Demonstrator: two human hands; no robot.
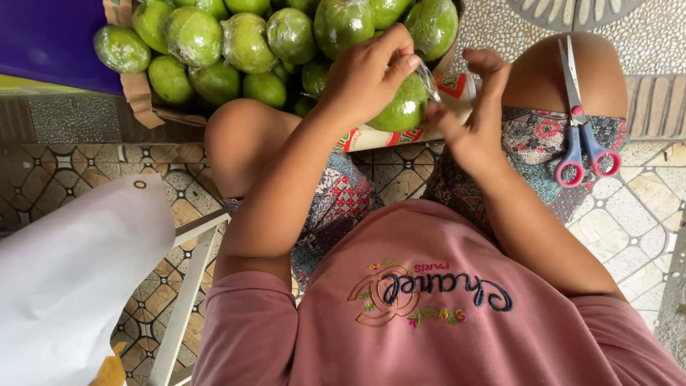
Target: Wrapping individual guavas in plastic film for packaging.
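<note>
I am looking down at the left hand (368, 71) gripping a green fruit (401, 107) over the lap, fingers curled on top of it. The right hand (471, 118) is pinching the clear plastic wrap (429, 80) at the fruit's side — thumb and fingers closed on it. A box (136, 96) of wrapped green fruit (246, 43) is sitting just beyond — scissors (580, 129) are lying on the right knee.

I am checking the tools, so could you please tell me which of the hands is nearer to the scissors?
Right. The right hand is beside the scissors resting on the knee, apart from them; the left hand is farther off, on the wrapped green fruit.
</note>
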